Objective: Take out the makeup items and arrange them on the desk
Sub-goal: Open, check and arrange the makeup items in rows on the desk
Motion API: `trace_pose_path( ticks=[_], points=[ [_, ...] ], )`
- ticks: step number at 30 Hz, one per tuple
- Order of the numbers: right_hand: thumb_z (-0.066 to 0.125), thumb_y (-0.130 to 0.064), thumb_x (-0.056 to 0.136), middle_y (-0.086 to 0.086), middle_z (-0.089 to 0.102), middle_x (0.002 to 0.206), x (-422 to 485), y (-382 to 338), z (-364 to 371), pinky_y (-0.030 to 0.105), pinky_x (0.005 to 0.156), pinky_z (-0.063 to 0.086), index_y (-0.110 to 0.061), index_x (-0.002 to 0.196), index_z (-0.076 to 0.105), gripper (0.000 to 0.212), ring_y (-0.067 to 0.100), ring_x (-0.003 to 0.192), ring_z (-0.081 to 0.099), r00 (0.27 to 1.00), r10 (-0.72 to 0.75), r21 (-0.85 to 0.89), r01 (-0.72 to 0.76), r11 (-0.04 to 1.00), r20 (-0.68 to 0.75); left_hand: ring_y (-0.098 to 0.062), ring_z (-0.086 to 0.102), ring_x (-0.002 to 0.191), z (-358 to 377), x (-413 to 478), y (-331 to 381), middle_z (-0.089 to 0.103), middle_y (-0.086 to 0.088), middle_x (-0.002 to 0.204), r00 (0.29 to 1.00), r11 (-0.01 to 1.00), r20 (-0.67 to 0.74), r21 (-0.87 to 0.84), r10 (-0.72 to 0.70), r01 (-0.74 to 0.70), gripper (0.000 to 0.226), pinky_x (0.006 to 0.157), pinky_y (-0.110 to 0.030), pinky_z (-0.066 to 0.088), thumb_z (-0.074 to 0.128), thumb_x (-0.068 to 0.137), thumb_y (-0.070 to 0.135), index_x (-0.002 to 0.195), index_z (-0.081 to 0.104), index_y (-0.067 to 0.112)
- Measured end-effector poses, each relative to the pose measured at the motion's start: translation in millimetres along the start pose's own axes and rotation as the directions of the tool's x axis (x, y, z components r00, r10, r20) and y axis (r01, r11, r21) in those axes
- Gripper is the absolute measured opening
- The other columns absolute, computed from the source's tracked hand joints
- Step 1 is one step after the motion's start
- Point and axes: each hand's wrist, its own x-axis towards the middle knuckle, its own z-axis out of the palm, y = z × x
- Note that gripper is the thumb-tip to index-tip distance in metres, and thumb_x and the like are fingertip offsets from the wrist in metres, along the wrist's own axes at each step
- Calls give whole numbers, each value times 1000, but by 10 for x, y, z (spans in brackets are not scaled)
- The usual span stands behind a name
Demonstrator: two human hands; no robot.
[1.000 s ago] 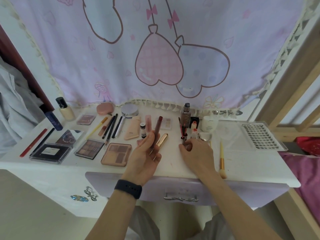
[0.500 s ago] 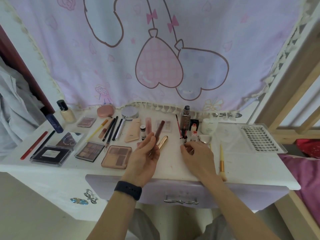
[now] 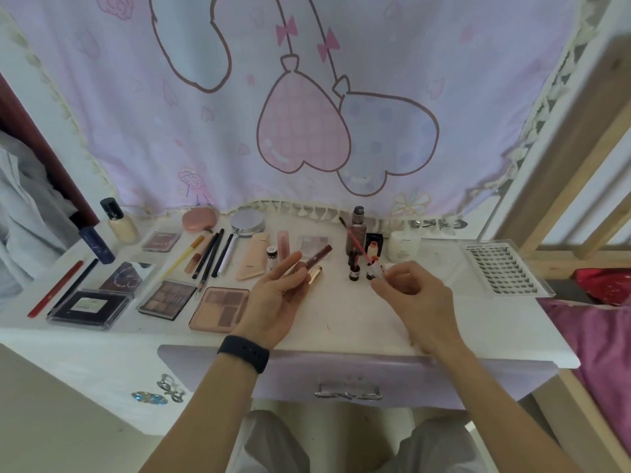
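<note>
Lip tube (image 3: 319, 255) | left fingers (image 3: 290, 263) loosely gripping it | right fingers (image 3: 381, 288) pinch white item (image 3: 389, 267)

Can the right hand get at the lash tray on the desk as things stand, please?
Probably yes: nothing stands between the right hand and the lash tray close beside it on the desk, though it pinches a small white item, so the grip is occupied.

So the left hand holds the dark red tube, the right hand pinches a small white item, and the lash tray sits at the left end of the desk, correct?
Not quite: the head view shows the lash tray at the right end of the desk, not the left. The left hand does hold the dark red tube, and the right hand pinches a small white item.
</note>
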Motion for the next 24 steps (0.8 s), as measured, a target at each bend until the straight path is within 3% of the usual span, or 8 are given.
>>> trace_pose_path(
  ticks=[3,6,10,14,17,19,21,24],
  points=[
    [86,-27,77,-9,73,75,0,39,-108,20,71,51,-22,75,68,19,3,73,68,1000,16,15,-16,1000,-13,-17,66,91,12,43,-31,63,-6,124,1000,1000,-3,15,8,-8,29,76,-24,60,59,88,-9,113,68,2],
    [86,-23,77,-7,73,73,16,89,-164,19,67,48,-17,75,65,22,4,69,66,999,31,57,-30,998,-10,-14,67,75,83,16,-97,68,-8,104,1000,993,12,119,-7,5,18,68,-24,57,63,94,7,110,71,5],
    [86,-24,78,-1,72,72,25,155,-218,20,63,44,-16,80,66,22,5,64,63,997,74,173,-72,982,-9,-8,53,63,154,20,-200,72,-4,94,998,964,-54,262,-29,42,19,57,-22,36,68,93,27,102,75,11],
    [85,-23,79,-3,71,71,16,197,-270,24,69,47,-16,87,68,19,5,65,63,995,98,223,-92,971,-16,-9,53,63,226,-8,-279,70,-7,91,990,986,-32,98,-135,137,20,55,-18,48,70,89,9,109,70,7],
    [82,-22,82,1,76,78,5,210,-318,29,76,52,-20,94,69,18,8,71,67,994,108,263,-100,960,-16,-13,60,70,255,-10,-317,69,-6,89,995,978,14,187,-98,93,22,69,-21,55,66,90,-3,110,71,6],
    [79,-21,86,0,77,82,-4,221,-345,30,79,54,-24,102,70,19,10,76,69,994,109,285,-99,953,-18,-14,65,84,262,21,-354,72,-3,100,997,843,52,534,50,-70,20,79,-23,55,69,90,4,108,72,13],
    [75,-23,89,-2,78,86,-15,242,-360,30,82,55,-30,108,70,21,12,81,71,995,96,277,-85,957,-24,-7,66,94,267,64,-422,73,7,102,970,537,107,817,219,-212,18,82,-18,51,76,87,16,104,74,22],
    [71,-29,92,-11,77,92,-34,289,-360,29,85,55,-40,104,68,16,5,87,70,996,78,169,-69,983,-45,5,64,92,276,108,-562,71,18,95,925,254,202,923,322,-290,14,84,-17,51,78,84,28,97,74,28]
  ],
)
